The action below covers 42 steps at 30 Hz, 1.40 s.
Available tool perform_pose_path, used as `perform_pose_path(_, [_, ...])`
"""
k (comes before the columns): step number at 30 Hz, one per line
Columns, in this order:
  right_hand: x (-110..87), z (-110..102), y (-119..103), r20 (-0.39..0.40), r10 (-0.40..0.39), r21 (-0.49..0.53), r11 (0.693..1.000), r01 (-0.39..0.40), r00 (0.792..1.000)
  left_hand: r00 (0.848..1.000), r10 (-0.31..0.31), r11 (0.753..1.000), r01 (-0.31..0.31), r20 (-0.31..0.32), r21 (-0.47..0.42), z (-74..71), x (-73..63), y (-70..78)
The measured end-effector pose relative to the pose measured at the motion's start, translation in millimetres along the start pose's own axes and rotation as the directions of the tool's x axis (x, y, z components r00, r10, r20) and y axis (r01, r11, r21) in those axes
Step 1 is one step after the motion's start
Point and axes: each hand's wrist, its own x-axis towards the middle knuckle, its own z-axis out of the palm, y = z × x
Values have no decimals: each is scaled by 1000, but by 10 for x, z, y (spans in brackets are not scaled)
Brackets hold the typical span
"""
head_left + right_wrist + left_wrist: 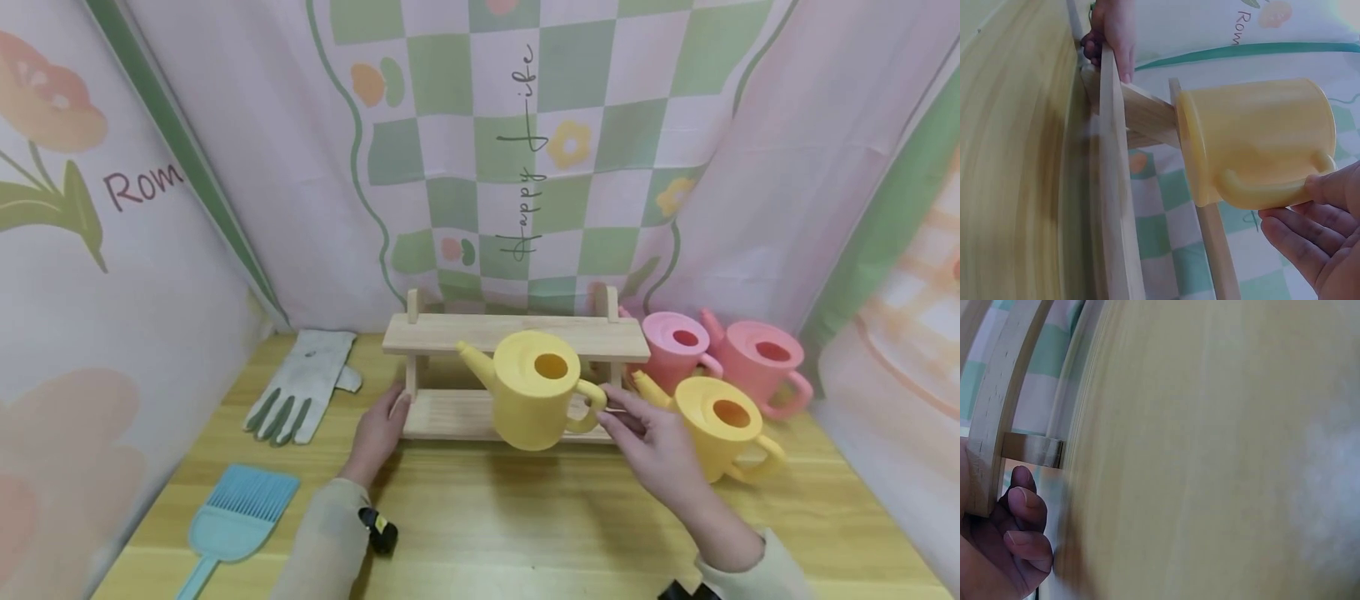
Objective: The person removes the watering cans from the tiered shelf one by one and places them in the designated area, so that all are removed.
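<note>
My right hand (656, 446) pinches the handle of a yellow watering can (528, 417) between thumb and fingers. The can hangs upright in front of the two-tier wooden shelf (450, 415), its spout pointing left. In the right wrist view, the can (1260, 137) shows from below and the side, raised off the lower board. My left hand (378, 437) grips the left end of the lower board; in the left wrist view its fingers (1029, 550) curl under the wood. A second yellow watering can (720, 417) stands on the table right behind my right hand.
Two pink watering cans (671, 346) (765, 358) stand at the shelf's right, at the back. A white and grey glove (303, 383) lies left of the shelf, and a light blue brush-like tool (236, 521) lies nearer me. A patterned curtain (502, 150) hangs behind the table.
</note>
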Motion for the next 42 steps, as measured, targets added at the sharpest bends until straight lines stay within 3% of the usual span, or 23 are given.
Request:
perform_pose_path(9, [-54, -263, -2, -51, 0, -67, 998, -4, 999, 1000, 18, 1000, -18, -3, -1, -9, -7, 11])
perform_pose_path(16, [-93, -453, 68, -100, -4, -107, 994, -7, 995, 1000, -9, 1000, 9, 13, -8, -11, -5, 19])
perform_pose_path(28, [-122, -783, 155, -117, -3, -128, 992, -12, 993, 1000, 0, 1000, 0, -1, 3, -11, -12, 30])
perform_pose_path(35, [-115, -1039, 161, -143, 3, -117, 993, -20, 990, 1000, 3, 1000, -3, 3, 4, -20, -30, 58])
perform_pose_path(42, [-117, -1342, 143, -181, 3, -183, 982, -37, 983, 1000, 0, 1000, 0, 2, 3, -26, -36, 58])
